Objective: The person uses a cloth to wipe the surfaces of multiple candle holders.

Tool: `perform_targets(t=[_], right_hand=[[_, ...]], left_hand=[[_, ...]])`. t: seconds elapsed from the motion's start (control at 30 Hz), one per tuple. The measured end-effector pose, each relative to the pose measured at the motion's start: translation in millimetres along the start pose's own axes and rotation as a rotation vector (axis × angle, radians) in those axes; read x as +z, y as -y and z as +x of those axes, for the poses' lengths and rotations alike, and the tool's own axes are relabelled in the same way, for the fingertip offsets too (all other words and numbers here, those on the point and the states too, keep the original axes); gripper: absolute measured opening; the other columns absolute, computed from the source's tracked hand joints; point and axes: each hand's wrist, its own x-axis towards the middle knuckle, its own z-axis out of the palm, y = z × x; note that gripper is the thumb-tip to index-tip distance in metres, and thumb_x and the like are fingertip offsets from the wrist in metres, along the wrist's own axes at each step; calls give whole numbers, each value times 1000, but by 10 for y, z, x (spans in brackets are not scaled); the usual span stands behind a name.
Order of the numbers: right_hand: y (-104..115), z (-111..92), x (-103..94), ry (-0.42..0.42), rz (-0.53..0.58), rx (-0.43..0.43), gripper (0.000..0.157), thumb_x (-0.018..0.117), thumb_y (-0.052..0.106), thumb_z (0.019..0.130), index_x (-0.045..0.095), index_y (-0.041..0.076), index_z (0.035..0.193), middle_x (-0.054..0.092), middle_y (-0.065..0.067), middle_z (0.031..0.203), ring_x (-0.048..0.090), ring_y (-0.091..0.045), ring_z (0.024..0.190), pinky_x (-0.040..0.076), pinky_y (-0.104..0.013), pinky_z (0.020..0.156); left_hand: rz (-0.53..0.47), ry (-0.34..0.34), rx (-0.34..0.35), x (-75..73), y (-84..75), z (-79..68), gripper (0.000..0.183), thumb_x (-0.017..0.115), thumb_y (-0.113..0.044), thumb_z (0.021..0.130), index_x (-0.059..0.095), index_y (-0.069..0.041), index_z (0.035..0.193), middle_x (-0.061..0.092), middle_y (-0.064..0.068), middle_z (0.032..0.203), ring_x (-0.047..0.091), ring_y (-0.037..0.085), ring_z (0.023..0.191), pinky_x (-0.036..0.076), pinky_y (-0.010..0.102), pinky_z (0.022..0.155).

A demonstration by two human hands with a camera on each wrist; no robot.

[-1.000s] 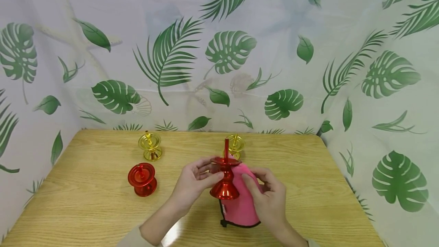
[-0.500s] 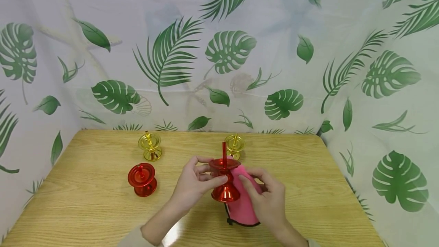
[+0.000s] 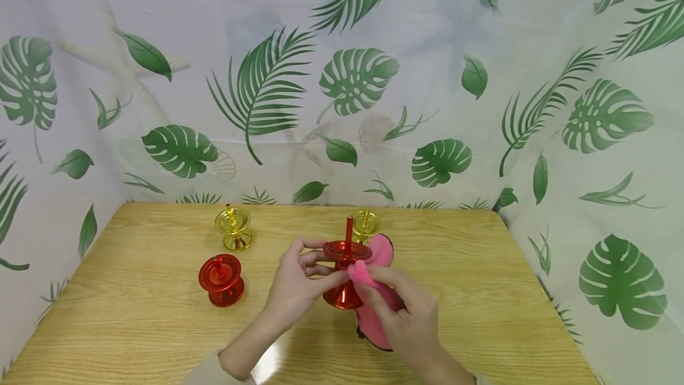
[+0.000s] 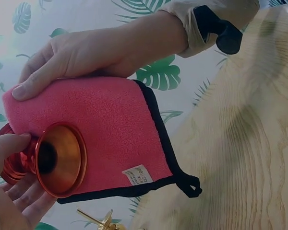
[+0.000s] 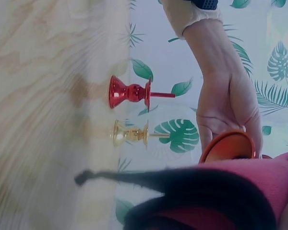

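Observation:
My left hand (image 3: 299, 284) grips a shiny red candle holder (image 3: 342, 294) by its narrow middle, thumb in front and fingers behind. The holder is upright above the table, its thin spike pointing up; the left wrist view shows its hollow flared base (image 4: 62, 158). A pink cloth (image 4: 101, 124) with black edging, a corner loop and a white label hangs from my right hand (image 3: 406, 314), which pinches a bunched fold of it against the holder's waist just under the upper dish. The cloth covers part of the holder's right side.
Another red candle holder (image 3: 221, 281) stands on the wooden table (image 3: 133, 314) to the left. Behind it is a gold candle holder (image 3: 234, 227), and a second gold one (image 3: 366, 224) stands behind the held holder, partly hidden. A leaf-printed backdrop (image 3: 299, 100) encloses the table.
The right hand has moved left and bunched the cloth, bringing it onto the holder's waist; part of the cloth now shows behind the dish. The left hand has raised the holder slightly.

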Motion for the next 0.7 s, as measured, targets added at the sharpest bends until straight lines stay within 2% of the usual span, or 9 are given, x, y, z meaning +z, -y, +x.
perform_targets(t=[0.17, 0.27, 0.33, 0.53, 0.7], right_hand=[[8, 16, -51, -3, -2, 102, 30, 79, -17, 81, 75, -3, 107, 79, -23, 96, 77, -1, 96, 62, -18, 74], [17, 20, -76, 0, -28, 182, 33, 77, -20, 80, 76, -1, 106, 79, -22, 96, 76, 3, 90, 61, -18, 66], [13, 22, -87, 1, -45, 227, 31, 76, -19, 82, 76, 0, 106, 79, -21, 97, 75, 6, 91, 62, -19, 66], [-78, 12, -85, -18, -126, 258, 27, 78, -16, 83, 76, 2, 103, 80, -17, 95, 73, 9, 90, 61, -17, 66], [-151, -7, -60, -37, -118, 270, 27, 77, -16, 83, 76, 2, 103, 80, -17, 93, 72, 7, 88, 60, -16, 66]], left_hand=[[-45, 28, -17, -10, -13, -15, 60, 86, -10, 87, 49, -1, 134, 77, 18, 117, 75, 16, 90, 61, 28, 80], [-70, 28, -34, -5, -12, -29, 60, 85, -8, 87, 49, 0, 134, 77, 17, 118, 75, 15, 90, 61, 28, 80], [-88, 25, -49, -3, -11, -37, 60, 86, -7, 86, 49, -1, 134, 77, 17, 119, 75, 14, 91, 61, 28, 81], [-129, 29, -60, 6, -4, -43, 61, 85, -6, 86, 49, 0, 135, 78, 18, 120, 76, 11, 92, 60, 26, 83], [-144, 41, -59, 12, 8, -40, 62, 86, -7, 86, 48, 0, 134, 78, 17, 118, 76, 10, 91, 60, 24, 82]])
